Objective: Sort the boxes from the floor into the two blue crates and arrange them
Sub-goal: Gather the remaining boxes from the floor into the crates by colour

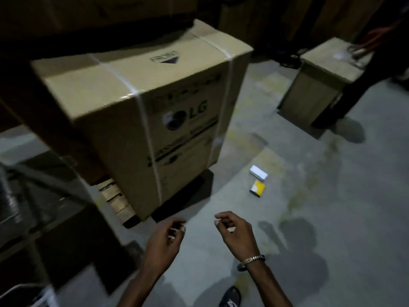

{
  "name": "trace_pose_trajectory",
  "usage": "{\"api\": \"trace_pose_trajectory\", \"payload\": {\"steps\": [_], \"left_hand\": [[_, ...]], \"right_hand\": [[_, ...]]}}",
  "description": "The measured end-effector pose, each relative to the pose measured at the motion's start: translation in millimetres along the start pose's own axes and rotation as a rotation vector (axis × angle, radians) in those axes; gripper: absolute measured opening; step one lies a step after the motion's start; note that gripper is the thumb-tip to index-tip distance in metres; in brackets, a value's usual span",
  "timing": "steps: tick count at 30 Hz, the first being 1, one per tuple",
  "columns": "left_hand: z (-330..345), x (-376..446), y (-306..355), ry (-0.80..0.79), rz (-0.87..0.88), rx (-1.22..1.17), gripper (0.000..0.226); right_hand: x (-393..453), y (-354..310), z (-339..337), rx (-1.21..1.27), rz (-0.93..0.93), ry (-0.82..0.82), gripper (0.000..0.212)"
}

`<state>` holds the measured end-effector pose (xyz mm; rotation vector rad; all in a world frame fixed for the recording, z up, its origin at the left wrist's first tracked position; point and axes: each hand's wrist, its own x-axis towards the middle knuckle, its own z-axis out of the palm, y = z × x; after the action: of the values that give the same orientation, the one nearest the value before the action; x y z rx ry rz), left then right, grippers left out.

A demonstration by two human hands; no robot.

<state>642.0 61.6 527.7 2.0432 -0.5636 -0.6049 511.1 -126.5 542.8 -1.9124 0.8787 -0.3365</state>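
Two small boxes lie on the grey concrete floor right of centre: a white box (258,173) and, just in front of it, a yellow and white box (257,188). Both my hands hover low in the frame, well short of the boxes. My left hand (164,239) has loosely curled fingers and holds nothing. My right hand (234,231), with a metal bracelet at the wrist, is also loosely curled and empty. No blue crate is in view.
A large strapped LG cardboard carton (141,111) stands at centre left on a dark pallet. A smaller brown carton (318,85) stands at the back right beside a person's dark leg (363,85). My shoe (231,298) shows at the bottom. Dark shelving fills the left.
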Motion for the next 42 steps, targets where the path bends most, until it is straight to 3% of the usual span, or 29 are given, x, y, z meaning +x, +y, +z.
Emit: {"api": "trace_pose_trajectory", "payload": {"steps": [6,11,14,19,29,35,42], "left_hand": [[153.1,25.9,75.3,-0.202,0.009,-0.050,0.011],[247.9,58.2,135.9,-0.375,0.055,-0.070,0.023],[287.5,90.1,169.5,-0.402,0.063,-0.075,0.031],[352.0,163.9,194.1,-0.441,0.028,-0.033,0.021],[475.3,354.2,235.6,-0.380,-0.144,-0.121,0.019],[512.7,467.6,254.3,-0.199,-0.246,-0.157,0.017],[587.0,543.8,182.0,-0.016,-0.577,-0.117,0.013]], "right_hand": [[22.8,98.8,-149.6,0.006,0.111,0.133,0.008],[53.6,154.5,-240.6,0.032,0.189,0.229,0.010],[82.6,180.2,-271.7,0.070,0.230,0.260,0.012],[149.6,221.8,-298.9,0.097,0.267,0.256,0.014],[373.9,274.6,-393.8,0.023,0.302,0.173,0.008],[522.4,317.4,-424.6,-0.131,0.361,-0.058,0.011],[675.4,392.0,-425.6,-0.443,0.325,-0.458,0.007]]}}
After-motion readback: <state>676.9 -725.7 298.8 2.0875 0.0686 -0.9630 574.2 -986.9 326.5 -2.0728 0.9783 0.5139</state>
